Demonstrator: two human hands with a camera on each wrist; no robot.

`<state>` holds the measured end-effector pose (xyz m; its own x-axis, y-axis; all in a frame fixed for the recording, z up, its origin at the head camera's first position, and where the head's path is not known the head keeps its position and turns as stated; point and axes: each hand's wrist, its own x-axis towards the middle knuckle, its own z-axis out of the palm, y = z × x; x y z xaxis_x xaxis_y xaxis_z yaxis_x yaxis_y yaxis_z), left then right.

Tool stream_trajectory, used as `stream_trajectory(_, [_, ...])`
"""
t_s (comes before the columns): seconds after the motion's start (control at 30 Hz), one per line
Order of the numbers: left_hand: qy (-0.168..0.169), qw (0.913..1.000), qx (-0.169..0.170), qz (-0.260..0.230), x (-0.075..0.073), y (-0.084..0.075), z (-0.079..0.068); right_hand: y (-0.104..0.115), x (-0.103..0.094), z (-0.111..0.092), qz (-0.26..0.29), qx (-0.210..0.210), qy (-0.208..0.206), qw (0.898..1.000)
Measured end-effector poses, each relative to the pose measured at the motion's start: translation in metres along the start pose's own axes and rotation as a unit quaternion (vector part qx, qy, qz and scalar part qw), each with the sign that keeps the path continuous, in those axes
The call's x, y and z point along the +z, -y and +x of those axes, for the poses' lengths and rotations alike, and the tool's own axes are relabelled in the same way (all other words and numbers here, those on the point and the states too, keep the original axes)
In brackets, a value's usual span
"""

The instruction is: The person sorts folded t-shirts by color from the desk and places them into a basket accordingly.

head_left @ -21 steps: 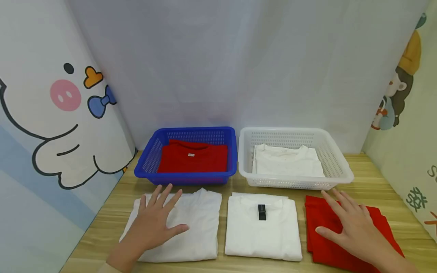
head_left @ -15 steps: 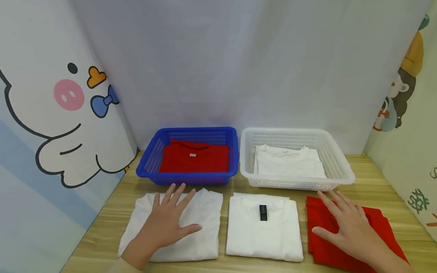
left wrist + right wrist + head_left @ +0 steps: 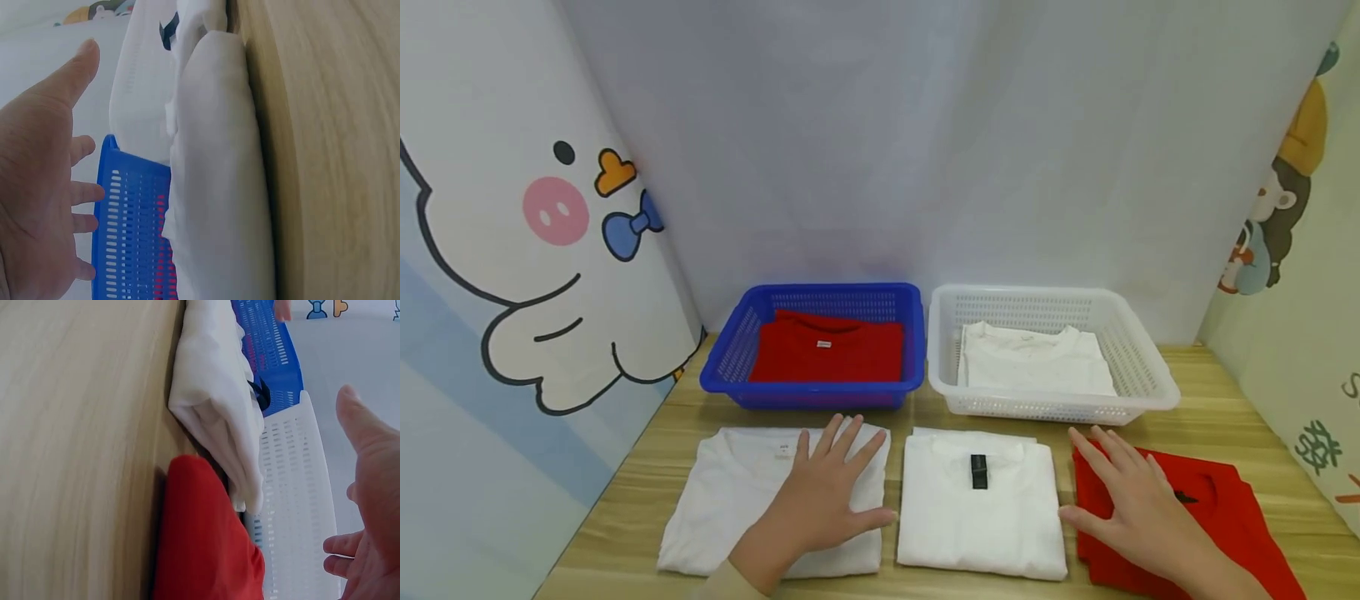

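Below left hand (image 3: pixel 826 504), white shirt (image 3: pixel 730 504) part-hidden, below right hand (image 3: pixel 1138 512), red shirt (image 3: pixel 1232 512) cropped

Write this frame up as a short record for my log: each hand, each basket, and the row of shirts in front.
Left hand: fingers spread above the left white shirt, holding nothing
Right hand: fingers spread above the right red shirt, holding nothing
Blue basket: folded red shirt inside
White basket: folded white shirt inside
Front row: left white shirt, black-labelled white shirt, right red shirt
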<state>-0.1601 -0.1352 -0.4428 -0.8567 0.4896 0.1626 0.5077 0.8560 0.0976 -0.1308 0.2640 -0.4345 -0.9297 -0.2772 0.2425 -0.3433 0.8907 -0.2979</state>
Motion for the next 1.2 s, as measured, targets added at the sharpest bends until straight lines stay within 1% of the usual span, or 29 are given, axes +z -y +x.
stream_trajectory(0.1, [0.017, 0.9998, 0.007, -0.011, 0.004, -0.012, 0.007, 0.004, 0.004, 0.001, 0.003, -0.002, 0.003, 1.0])
stream_trajectory(0.23, [0.035, 0.9992, 0.007, -0.02, 0.008, -0.025, 0.014, 0.01, 0.01, 0.002, 0.012, -0.002, 0.007, 1.0])
stream_trajectory(0.4, [0.052, 0.9983, 0.007, -0.024, 0.017, -0.036, 0.02, 0.015, 0.02, 0.003, 0.02, -0.003, 0.014, 1.0])
stream_trajectory(0.53, [0.056, 0.9979, 0.007, -0.03, 0.024, -0.044, 0.024, 0.02, 0.026, 0.006, 0.002, 0.003, 0.027, 1.0])
stream_trajectory(0.67, [0.068, 0.9975, -0.002, -0.016, 0.028, -0.049, 0.026, 0.024, 0.03, 0.007, -0.009, 0.01, 0.038, 0.999])
stream_trajectory(0.8, [0.089, 0.996, -0.01, 0.001, 0.03, -0.052, 0.027, 0.028, 0.035, 0.008, -0.004, 0.018, 0.049, 0.999])
stream_trajectory(0.9, [0.109, 0.9939, -0.018, -0.005, 0.03, -0.055, 0.028, 0.03, 0.04, 0.007, -0.002, 0.026, 0.06, 0.998])
stream_trajectory(1.0, [0.127, 0.9913, -0.029, -0.02, 0.034, -0.056, 0.03, 0.032, 0.046, 0.006, 0.003, 0.034, 0.071, 0.997])
stream_trajectory(1.2, [0.131, 0.9902, -0.03, -0.037, 0.041, -0.057, 0.035, 0.037, 0.051, 0.007, 0.003, 0.039, 0.092, 0.995])
